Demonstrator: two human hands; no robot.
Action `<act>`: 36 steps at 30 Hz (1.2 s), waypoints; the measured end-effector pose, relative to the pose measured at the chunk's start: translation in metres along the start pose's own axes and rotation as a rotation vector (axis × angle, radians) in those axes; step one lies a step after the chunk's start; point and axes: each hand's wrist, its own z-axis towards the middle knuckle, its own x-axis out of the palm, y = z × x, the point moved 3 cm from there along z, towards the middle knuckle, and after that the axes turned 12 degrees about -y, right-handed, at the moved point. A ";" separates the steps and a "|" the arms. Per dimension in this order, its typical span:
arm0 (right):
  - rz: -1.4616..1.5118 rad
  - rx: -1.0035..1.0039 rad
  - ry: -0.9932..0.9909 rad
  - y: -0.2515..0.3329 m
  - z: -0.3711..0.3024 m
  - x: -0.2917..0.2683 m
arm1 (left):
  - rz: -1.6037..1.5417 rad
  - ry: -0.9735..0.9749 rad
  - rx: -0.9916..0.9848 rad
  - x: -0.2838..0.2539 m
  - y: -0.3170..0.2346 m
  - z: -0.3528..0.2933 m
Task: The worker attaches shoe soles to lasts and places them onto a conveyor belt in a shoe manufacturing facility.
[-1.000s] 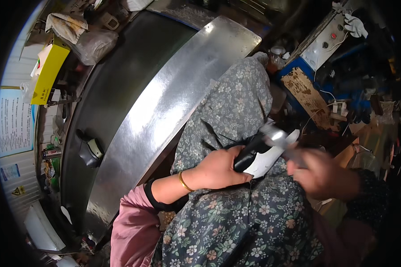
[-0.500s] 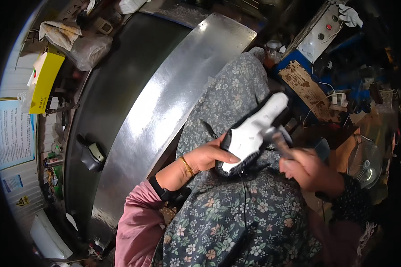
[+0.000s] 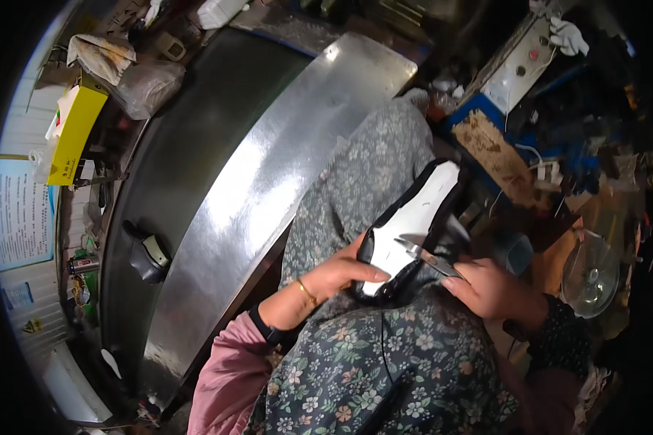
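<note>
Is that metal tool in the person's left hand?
No, the right hand holds the metal tool; the left hand holds the white-bottomed black shoe.

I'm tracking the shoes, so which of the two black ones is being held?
The black shoe in the left hand, white underside up; the other shoe lies untouched on the dark surface, left of the metal panel.

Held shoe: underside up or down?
Up: the shoe shows its white underside, with the left hand gripping its near end.

The shoe (image 3: 406, 225) partly hides the left hand (image 3: 339, 273); the tool (image 3: 437, 262), perhaps a hammer, is partly blurred; the lower edge crops the pink sleeve (image 3: 233, 370).
</note>
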 end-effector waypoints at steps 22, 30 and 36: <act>1.228 0.149 0.277 -0.059 0.301 0.030 | 1.695 -0.668 1.229 -0.066 -0.146 -0.100; 1.605 0.382 -0.421 -0.131 0.274 -0.010 | 1.276 -1.018 1.189 -0.149 -0.212 0.058; 0.924 0.305 -0.973 -0.204 0.386 -0.062 | 1.587 -0.948 1.126 -0.197 -0.160 0.135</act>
